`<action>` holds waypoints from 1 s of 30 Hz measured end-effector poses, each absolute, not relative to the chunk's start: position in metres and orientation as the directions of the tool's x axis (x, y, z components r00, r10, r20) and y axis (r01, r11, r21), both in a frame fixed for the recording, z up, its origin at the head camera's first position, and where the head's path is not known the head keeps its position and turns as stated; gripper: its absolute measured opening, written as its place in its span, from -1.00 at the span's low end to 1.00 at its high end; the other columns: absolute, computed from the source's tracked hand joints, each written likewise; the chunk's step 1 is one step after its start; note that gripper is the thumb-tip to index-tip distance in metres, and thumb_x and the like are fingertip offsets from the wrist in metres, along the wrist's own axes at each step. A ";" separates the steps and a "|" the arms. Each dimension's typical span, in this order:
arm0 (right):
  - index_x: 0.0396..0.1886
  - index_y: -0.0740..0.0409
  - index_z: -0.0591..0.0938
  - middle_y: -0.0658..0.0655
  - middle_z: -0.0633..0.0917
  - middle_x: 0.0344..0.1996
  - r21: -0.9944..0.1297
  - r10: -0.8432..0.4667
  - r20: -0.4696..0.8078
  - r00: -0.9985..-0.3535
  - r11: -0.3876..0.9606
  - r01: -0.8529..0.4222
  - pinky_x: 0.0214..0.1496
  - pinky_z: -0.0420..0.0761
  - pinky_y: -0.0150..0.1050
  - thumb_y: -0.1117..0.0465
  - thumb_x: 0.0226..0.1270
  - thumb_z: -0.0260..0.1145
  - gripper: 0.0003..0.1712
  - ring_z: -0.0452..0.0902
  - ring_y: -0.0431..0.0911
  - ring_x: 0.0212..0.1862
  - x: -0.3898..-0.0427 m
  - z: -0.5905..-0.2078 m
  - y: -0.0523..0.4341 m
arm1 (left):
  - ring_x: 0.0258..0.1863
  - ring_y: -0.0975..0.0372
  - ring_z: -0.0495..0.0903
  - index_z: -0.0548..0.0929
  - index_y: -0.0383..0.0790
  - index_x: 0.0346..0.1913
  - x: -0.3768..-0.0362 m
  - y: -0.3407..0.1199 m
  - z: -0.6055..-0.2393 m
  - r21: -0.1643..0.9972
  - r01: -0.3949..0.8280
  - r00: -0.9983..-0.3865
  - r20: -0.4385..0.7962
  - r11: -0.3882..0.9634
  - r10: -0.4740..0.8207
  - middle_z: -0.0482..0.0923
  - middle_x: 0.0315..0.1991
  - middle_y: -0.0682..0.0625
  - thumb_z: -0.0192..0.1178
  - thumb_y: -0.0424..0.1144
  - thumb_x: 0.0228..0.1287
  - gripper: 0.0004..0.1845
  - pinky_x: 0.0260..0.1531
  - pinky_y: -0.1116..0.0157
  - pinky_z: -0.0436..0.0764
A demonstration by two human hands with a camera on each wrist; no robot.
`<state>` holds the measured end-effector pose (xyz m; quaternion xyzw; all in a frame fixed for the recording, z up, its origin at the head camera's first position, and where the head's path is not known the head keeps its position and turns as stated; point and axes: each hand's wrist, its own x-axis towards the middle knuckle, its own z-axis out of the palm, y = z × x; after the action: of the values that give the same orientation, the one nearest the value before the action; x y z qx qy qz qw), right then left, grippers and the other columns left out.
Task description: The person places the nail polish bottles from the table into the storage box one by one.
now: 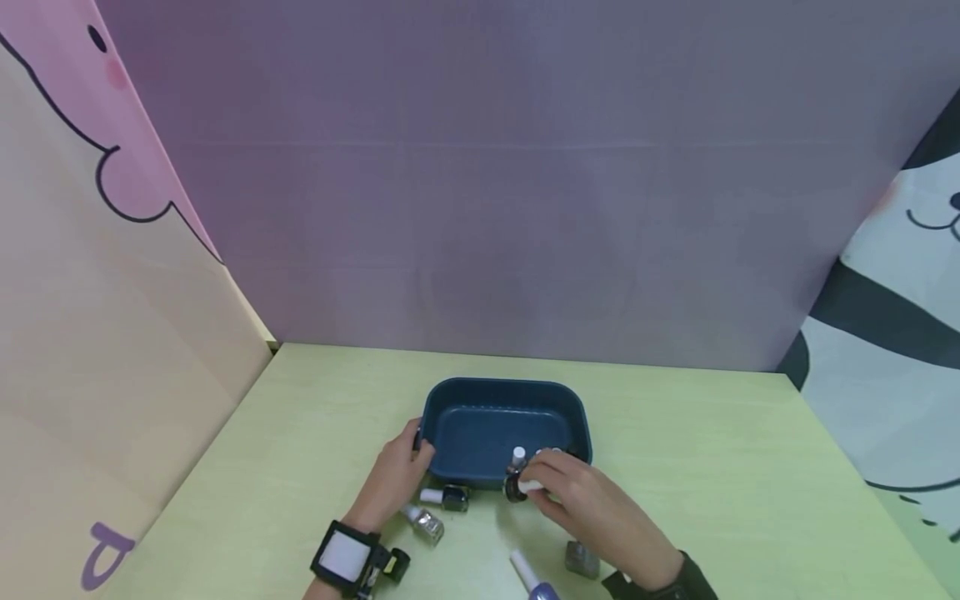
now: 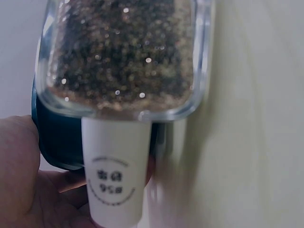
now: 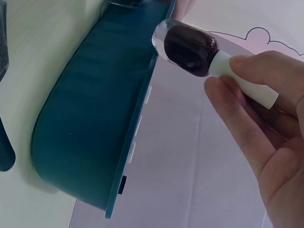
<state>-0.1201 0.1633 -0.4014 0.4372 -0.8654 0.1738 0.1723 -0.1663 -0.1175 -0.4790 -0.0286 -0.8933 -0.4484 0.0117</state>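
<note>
A dark blue tray point(image 1: 450, 398) stands on the pale green table. My left hand point(image 1: 416, 450) grips its front left corner, thumb over the rim; the palm point(image 2: 23, 185) shows in the left wrist view beside the tray's point(image 2: 54, 142) wall. My right hand point(image 1: 534, 483) pinches the white cap of a dark nail polish bottle point(image 1: 516, 489) at the tray's front rim. In the right wrist view that dark bottle point(image 3: 190, 47) hangs from my right hand point(image 3: 228, 73), above the tray point(image 3: 95, 118). A white-capped bottle point(image 1: 518, 456) stands inside the tray.
Loose bottles lie on the table in front of the tray: a dark one point(image 1: 450, 497), a glitter one point(image 1: 425, 523) that fills the left wrist view point(image 2: 123, 57), a purple one point(image 1: 534, 582) and a grey one point(image 1: 581, 558). Panels wall in three sides.
</note>
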 end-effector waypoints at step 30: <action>-0.15 0.08 0.70 -0.06 0.62 -0.13 -0.138 -0.582 0.647 -0.493 0.547 -0.826 -0.07 0.53 -0.52 0.13 0.41 0.30 -0.84 0.56 -0.25 -0.13 -0.130 -0.419 0.158 | -0.56 0.26 0.40 0.30 -0.26 0.45 -0.164 -0.117 -0.479 0.801 0.056 -0.998 0.043 0.596 0.035 0.50 -0.36 0.00 -0.05 -0.19 0.50 -0.47 -0.61 0.33 0.37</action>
<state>-0.1301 0.1575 -0.4186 0.4214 -0.8351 0.2215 0.2757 -0.1639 -0.1167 -0.4789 -0.0255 -0.8931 -0.4490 0.0112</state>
